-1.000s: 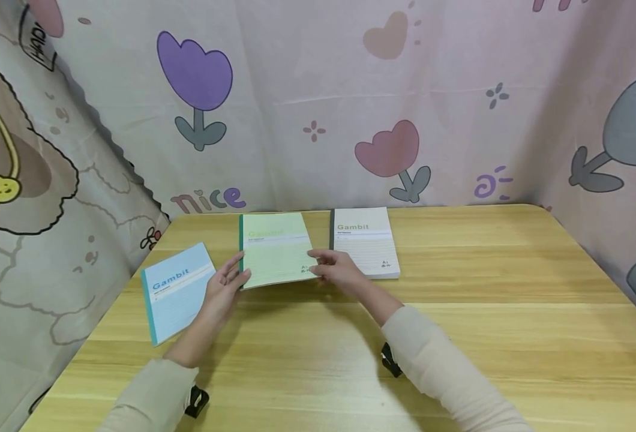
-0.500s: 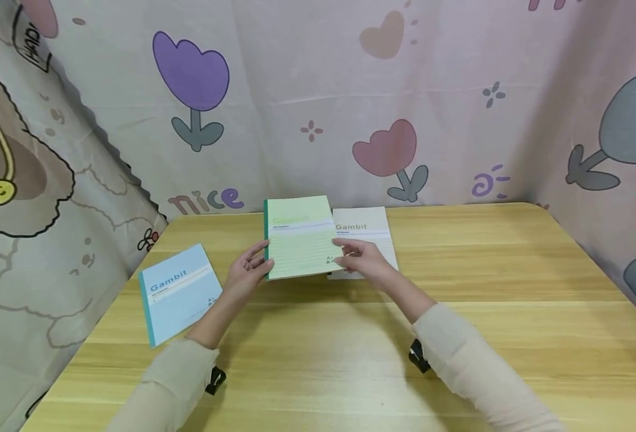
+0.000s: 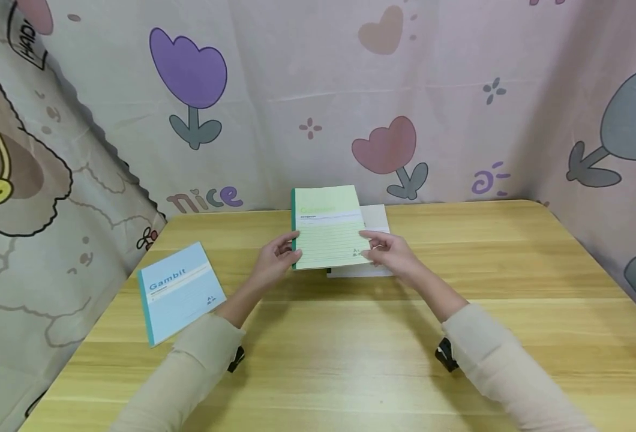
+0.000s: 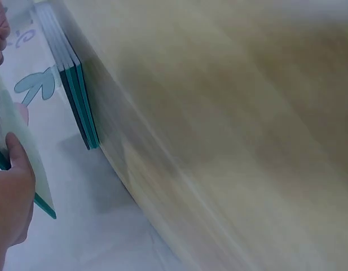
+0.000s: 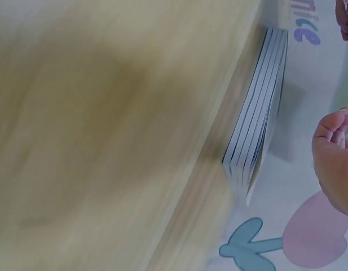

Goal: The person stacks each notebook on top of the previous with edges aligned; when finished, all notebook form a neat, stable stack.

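Both hands hold a light green notebook (image 3: 326, 237) with a dark green spine, raised over a white-covered notebook (image 3: 376, 217). My left hand (image 3: 276, 257) pinches the spine edge between thumb and fingers. Across from it, my right hand (image 3: 395, 253) pinches the lower right edge. Most of the white notebook is hidden under the green one in the head view. The left wrist view shows it topping a stack of notebooks (image 4: 78, 99) with dark and green spines, apart from the held notebook. Their page edges face the right wrist view.
A light blue notebook (image 3: 180, 294) lies tilted on the left of the wooden table (image 3: 339, 360), by my left forearm. A patterned cloth (image 3: 285, 78) hangs behind the table and along its sides.
The green notebook has risen and moved right in both hands, from left of the white notebook to over it. The blue notebook has stayed in place.
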### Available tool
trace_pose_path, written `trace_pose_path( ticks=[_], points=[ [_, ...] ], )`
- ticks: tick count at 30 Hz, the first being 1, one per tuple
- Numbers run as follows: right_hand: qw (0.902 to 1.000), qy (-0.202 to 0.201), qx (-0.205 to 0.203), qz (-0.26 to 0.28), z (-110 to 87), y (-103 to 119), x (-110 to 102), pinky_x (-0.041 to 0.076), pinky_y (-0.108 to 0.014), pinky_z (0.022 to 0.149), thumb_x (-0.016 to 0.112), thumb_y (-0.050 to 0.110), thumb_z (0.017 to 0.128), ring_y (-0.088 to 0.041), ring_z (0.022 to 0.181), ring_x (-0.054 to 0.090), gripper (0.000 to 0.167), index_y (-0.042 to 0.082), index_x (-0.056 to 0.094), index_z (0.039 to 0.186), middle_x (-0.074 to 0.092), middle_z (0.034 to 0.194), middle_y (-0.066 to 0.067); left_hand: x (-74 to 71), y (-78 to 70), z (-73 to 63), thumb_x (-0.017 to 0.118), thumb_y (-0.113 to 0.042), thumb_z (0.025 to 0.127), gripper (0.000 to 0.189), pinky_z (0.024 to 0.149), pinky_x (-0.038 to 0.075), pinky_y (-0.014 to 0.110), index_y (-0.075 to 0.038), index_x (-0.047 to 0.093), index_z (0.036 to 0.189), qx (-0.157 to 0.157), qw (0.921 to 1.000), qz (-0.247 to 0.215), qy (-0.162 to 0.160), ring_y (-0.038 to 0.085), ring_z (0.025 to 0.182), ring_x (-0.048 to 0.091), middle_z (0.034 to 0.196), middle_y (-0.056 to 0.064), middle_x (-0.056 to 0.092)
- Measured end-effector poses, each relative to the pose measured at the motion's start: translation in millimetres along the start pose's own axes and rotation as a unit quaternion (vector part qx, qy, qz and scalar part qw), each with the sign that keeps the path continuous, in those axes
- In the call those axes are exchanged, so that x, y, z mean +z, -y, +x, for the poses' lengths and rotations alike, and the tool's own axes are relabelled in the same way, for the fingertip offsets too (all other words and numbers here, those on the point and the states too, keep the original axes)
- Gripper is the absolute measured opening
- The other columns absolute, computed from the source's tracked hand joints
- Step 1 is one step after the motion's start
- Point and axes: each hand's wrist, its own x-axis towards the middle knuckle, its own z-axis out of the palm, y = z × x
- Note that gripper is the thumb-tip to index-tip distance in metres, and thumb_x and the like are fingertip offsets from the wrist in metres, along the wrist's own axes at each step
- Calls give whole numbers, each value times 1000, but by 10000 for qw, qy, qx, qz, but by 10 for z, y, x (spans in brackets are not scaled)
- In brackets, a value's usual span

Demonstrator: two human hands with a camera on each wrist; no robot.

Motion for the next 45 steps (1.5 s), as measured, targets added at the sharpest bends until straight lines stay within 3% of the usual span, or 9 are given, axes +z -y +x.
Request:
trace_pose_path(
  ticks=[3, 12, 20, 30, 34, 36, 39, 42, 45],
  points=[
    [10000, -72, 8, -7, -13, -21, -75, 53, -25, 72, 60, 1, 86, -1, 72, 53, 52, -1, 44, 135, 46, 96, -2, 80, -1, 65, 53, -7, 93, 44, 72, 44, 13, -3, 43, 136, 226, 9987, 452, 99, 12, 88, 49, 104, 10, 52],
    [9993, -257, 178, -229, -69, -88, -257, 51, -21, 70, 58, 4, 88, -1, 74, 52, 52, 1, 42, 137, 44, 98, -2, 279, 48, 250, 52, -7, 93, 42, 61, 38, 17, -1, 45, 133, 565, 9940, 869, 363, 13, 73, 43, 86, 5, 47],
    [9978, -336, 208, -536, -67, -225, -345, 51, -18, 70, 56, 1, 88, -3, 75, 50, 52, -2, 41, 137, 45, 98, -6, 432, 88, 347, 52, -11, 94, 41, 61, 35, 21, -7, 46, 135, 332, 9908, 1210, 506, 16, 75, 41, 85, 4, 42],
    [9949, -500, 428, -762, -56, -315, -339, 51, -16, 66, 56, -1, 88, -5, 74, 50, 50, -2, 42, 136, 46, 99, -8, 520, 191, 439, 51, -12, 95, 42, 63, 36, 22, -5, 45, 136, 416, 9720, 2176, 784, 17, 75, 43, 79, 5, 43],
    [9935, -546, 418, -902, -41, -338, -337, 51, -16, 64, 56, -2, 87, -5, 72, 50, 50, -4, 42, 135, 48, 98, -10, 535, 193, 451, 49, -11, 95, 41, 63, 36, 25, -2, 45, 135, 601, 9635, 2459, 867, 18, 72, 43, 76, 8, 45],
    [9934, -552, 382, -932, -37, -343, -332, 50, -17, 64, 56, -2, 87, -6, 72, 50, 49, -4, 43, 134, 48, 96, -10, 538, 196, 454, 49, -11, 95, 41, 66, 40, 28, 0, 45, 134, 735, 9570, 2657, 905, 21, 74, 45, 81, 12, 51],
    [9931, -511, 222, -1033, -50, -341, -330, 50, -18, 63, 57, 0, 86, -7, 71, 50, 48, -5, 45, 132, 48, 93, -11, 546, 208, 463, 47, -13, 96, 42, 88, 47, 34, 1, 43, 135, 819, 9403, 3138, 1034, 25, 98, 55, 111, 17, 59],
    [9901, -459, -3, -1324, -72, -335, -337, 48, -19, 64, 59, 4, 86, -11, 74, 50, 45, -4, 49, 130, 49, 91, -10, 556, 222, 471, 43, -18, 98, 44, 108, 35, 40, 0, 38, 139, 788, 9178, 3693, 1224, 28, 127, 44, 139, 17, 46],
    [9814, -390, -93, -1878, -66, -337, -337, 44, -21, 66, 57, 7, 88, -15, 77, 46, 44, -3, 49, 130, 50, 88, -10, 569, 235, 477, 40, -19, 99, 45, 111, 31, 40, -1, 35, 140, 790, 8992, 4085, 1357, 29, 134, 38, 144, 16, 41]
  ],
)
